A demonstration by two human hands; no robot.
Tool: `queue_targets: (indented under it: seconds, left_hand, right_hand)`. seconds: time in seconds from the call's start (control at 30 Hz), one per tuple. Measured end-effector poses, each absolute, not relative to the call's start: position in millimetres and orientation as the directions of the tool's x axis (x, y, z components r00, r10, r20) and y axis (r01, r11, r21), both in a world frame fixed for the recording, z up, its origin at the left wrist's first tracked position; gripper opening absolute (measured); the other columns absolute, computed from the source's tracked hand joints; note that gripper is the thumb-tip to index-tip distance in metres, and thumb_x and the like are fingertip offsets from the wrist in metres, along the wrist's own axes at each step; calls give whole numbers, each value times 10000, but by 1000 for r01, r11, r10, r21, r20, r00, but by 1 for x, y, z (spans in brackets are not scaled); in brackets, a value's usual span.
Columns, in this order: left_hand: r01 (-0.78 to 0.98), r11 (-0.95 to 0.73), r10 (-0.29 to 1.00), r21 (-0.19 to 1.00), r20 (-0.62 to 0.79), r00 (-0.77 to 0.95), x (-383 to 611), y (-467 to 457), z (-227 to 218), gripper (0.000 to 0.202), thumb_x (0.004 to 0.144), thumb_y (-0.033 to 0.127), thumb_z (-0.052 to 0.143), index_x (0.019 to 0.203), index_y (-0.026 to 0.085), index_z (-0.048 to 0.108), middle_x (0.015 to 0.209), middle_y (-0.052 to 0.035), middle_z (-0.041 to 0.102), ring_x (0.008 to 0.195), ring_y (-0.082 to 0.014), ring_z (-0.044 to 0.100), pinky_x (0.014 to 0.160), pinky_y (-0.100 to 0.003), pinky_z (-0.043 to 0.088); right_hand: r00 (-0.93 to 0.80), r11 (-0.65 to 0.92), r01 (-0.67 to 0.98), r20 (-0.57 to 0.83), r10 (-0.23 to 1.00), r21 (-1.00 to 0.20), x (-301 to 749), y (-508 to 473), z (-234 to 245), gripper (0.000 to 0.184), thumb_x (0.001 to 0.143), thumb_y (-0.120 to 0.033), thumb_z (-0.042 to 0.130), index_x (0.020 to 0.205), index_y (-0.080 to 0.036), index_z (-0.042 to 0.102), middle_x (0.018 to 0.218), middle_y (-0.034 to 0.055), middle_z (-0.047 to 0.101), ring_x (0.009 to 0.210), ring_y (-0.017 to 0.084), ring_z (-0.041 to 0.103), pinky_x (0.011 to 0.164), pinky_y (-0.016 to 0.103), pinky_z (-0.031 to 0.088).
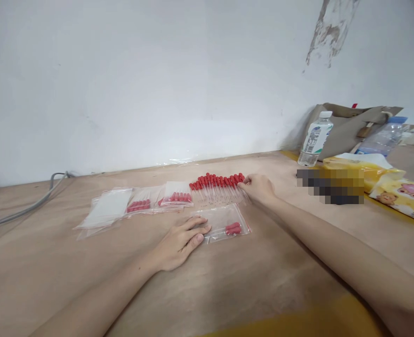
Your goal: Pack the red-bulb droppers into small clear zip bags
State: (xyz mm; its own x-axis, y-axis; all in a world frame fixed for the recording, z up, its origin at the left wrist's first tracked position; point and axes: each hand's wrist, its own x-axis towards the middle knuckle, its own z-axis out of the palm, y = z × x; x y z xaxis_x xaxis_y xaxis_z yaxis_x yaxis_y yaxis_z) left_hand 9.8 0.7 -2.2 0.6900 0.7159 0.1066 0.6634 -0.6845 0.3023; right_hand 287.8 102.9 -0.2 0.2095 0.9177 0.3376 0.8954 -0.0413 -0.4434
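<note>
A row of red-topped droppers (217,181) with thin clear stems lies side by side on the table. At the right end of this row, my right hand (259,187) pinches what looks like the last dropper; its fingers partly hide it. My left hand (188,237) lies flat, fingers stretched out, over the left edge of a clear zip bag (217,224). Inside that bag, near its right side, are a few red dropper bulbs (233,228). To the left lie filled bags (179,196) with several red-topped droppers in them.
A stack of flat clear bags (108,208) lies at the left, near a grey cable (34,206). On the right stand a labelled bottle (315,140), a grey bag (347,128) and a blue-capped bottle (382,135), behind a yellow tissue pack (402,196). A white wall (140,84) rises behind.
</note>
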Motion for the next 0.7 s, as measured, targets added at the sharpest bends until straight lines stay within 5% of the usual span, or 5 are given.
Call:
queue_targets:
  seconds: [0.1, 0.27, 0.5, 0.6, 0.7]
  left_hand:
    - [651, -702, 704, 288, 145, 695, 11, 0, -3, 364, 942, 328, 325, 1272, 278, 469, 1353, -16, 428, 1262, -217, 355, 1037, -418, 317]
    - [629, -729, 681, 270, 191, 707, 11, 1, -6, 354, 920, 293, 377, 1256, 266, 485, 1327, -38, 454, 1231, -218, 397, 1012, -426, 353]
    - [619, -729, 680, 293, 200, 705, 11, 1, -8, 351, 918, 295, 387, 1253, 268, 485, 1324, -37, 457, 1231, -219, 399, 1019, -423, 348]
    - [616, -727, 681, 301, 202, 704, 11, 2, -9, 353, 916, 299, 393, 1257, 271, 480, 1328, -35, 451, 1233, -217, 397, 1022, -416, 347]
    - [617, -727, 681, 302, 204, 703, 11, 2, -8, 352, 914, 297, 398, 1255, 270, 482, 1325, -34, 451, 1230, -211, 400, 1020, -407, 353]
  right_hand:
    - [223, -128, 931, 252, 942, -342, 277, 115, 3, 242, 687, -354, 523, 761, -181, 675, 812, 122, 671, 801, 257, 624, 631, 314, 428]
    - [266, -192, 909, 161, 950, -369, 273, 123, 8, 237, 652, -324, 555, 781, -159, 667, 809, 162, 663, 822, 285, 626, 612, 325, 440]
    - [202, -25, 631, 133, 970, -776, 287, 120, 17, 226, 691, -361, 553, 619, -150, 591, 566, 54, 575, 579, 165, 560, 509, 259, 398]
    - [138, 90, 422, 162, 977, -902, 288, 101, 10, 250, 745, -378, 518, 839, -149, 553, 602, 13, 556, 474, 98, 486, 445, 227, 384]
    - [131, 223, 173, 246, 960, -959, 290, 73, -5, 567, 695, -363, 601, 1162, -168, 347, 611, -46, 511, 447, 91, 478, 408, 216, 402]
